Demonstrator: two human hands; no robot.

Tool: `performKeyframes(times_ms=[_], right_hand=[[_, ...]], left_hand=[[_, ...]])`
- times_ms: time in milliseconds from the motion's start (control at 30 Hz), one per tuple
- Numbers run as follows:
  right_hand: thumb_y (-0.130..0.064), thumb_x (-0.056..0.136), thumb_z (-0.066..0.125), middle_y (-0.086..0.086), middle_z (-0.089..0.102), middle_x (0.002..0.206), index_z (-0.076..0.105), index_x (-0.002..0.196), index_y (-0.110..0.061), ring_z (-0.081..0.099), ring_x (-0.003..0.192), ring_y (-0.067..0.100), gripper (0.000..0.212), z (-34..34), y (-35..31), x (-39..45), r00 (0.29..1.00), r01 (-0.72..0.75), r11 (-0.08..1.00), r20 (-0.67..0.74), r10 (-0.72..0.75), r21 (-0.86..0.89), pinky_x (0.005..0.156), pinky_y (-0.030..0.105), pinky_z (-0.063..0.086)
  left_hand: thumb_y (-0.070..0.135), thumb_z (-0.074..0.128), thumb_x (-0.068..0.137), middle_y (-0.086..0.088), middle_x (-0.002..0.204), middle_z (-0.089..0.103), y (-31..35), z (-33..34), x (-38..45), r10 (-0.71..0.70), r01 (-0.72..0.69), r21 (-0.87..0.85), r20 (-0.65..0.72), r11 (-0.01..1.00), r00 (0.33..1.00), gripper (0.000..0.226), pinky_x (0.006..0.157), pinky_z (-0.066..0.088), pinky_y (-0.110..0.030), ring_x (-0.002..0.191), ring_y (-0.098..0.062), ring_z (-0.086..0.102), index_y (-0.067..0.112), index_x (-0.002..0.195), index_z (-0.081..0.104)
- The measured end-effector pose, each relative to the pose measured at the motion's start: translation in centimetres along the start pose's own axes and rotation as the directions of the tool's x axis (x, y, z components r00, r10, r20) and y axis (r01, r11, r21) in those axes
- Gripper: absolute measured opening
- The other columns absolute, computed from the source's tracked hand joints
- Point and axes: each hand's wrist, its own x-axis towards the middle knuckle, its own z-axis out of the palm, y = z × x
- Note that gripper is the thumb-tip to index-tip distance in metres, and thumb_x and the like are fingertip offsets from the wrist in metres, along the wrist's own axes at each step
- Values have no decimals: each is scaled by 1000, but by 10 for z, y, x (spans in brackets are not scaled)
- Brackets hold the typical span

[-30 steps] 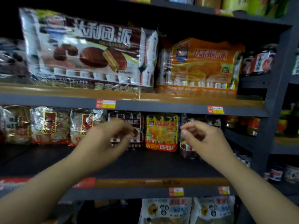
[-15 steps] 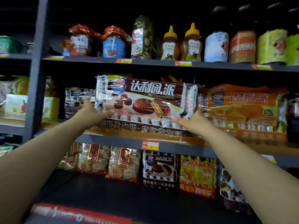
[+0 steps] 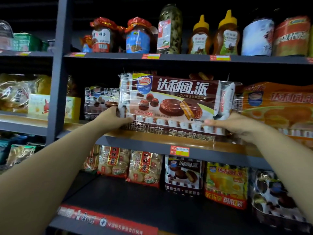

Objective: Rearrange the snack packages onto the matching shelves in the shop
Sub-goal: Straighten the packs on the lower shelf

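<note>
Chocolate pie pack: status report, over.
Both hands, left and right, grip the chocolate pie pack by its ends. Orange pie pack close on its right.

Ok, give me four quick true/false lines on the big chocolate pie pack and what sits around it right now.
1. Both hands, left hand and right hand, hold the chocolate pie pack. True.
2. The orange pie pack sits left of it. False: it sits on its right.
3. Two yellow-capped honey bottles stand on the shelf above. True.
4. The rice cracker bags share the pack's shelf. False: they stand one shelf lower.
</note>
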Motion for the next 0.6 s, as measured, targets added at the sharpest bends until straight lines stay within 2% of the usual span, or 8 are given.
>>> performKeyframes(times_ms=[67, 133, 167, 233, 333, 467, 533, 600], right_hand=[[-30, 73, 77, 8, 50, 139, 46, 134, -10, 46, 112, 18, 72, -4, 1, 0, 998, -3, 999, 56, 0, 44, 96, 31, 32], [-38, 58, 85, 4, 56, 134, 55, 122, -18, 51, 107, 15, 74, -7, 2, 0, 993, -6, 997, 116, -3, 74, 93, 28, 36], [-40, 55, 86, 5, 55, 135, 55, 123, -18, 53, 110, 17, 78, -7, 3, 1, 992, -14, 996, 123, 4, 85, 96, 30, 37], [-34, 65, 80, 7, 45, 145, 43, 137, -7, 43, 129, 21, 85, -6, 1, 0, 993, -35, 993, 114, 22, 115, 108, 34, 29], [-41, 58, 83, 8, 32, 153, 33, 143, 1, 25, 142, 19, 107, -7, 2, 3, 989, -41, 994, 142, 27, 102, 115, 36, 17], [-22, 84, 66, 5, 46, 142, 39, 139, -1, 39, 129, 16, 65, -8, 5, 9, 992, -17, 993, 127, 2, 117, 110, 30, 23], [-28, 86, 63, 2, 44, 143, 43, 136, -4, 34, 136, 19, 58, -7, 6, 8, 993, -22, 996, 117, 11, 88, 114, 35, 20], [-34, 87, 61, -6, 47, 131, 52, 121, -11, 33, 135, 17, 43, -5, 5, 5, 994, 7, 998, 109, -15, 70, 114, 38, 19]], left_hand=[[51, 68, 77, -15, 153, 25, -5, -2, 7, -9, 17, -120, 67, 993, 998, 104, 106, 32, -45, 136, -34, 32, 12, 150, 5], [54, 74, 67, -16, 151, 28, -10, -4, 14, -9, 31, -197, 116, 980, 993, 112, 108, 31, -47, 134, -34, 34, 17, 149, 7], [60, 76, 58, -17, 148, 32, -11, -6, 16, -6, 36, -216, 138, 976, 990, 119, 109, 32, -48, 131, -34, 38, 19, 148, 9], [73, 77, 38, -16, 140, 42, -11, -12, 21, -5, 45, -220, 181, 974, 983, 133, 104, 40, -49, 121, -33, 48, 21, 145, 16], [75, 76, 40, -12, 134, 49, -12, -21, 29, 4, 52, -232, 236, 971, 972, 126, 93, 49, -45, 115, -31, 53, 20, 142, 27], [78, 75, 35, -8, 133, 53, -14, -27, 35, 39, 41, -250, 307, 967, 951, 121, 102, 42, -50, 120, -30, 51, 18, 134, 41], [79, 75, 29, -7, 125, 58, -12, -28, 32, 60, 28, -254, 332, 967, 941, 121, 100, 44, -47, 113, -28, 56, 16, 128, 47], [82, 72, 22, -5, 123, 58, -8, -28, 28, 82, 0, -237, 333, 971, 939, 124, 97, 44, -41, 111, -25, 55, 15, 123, 50]])
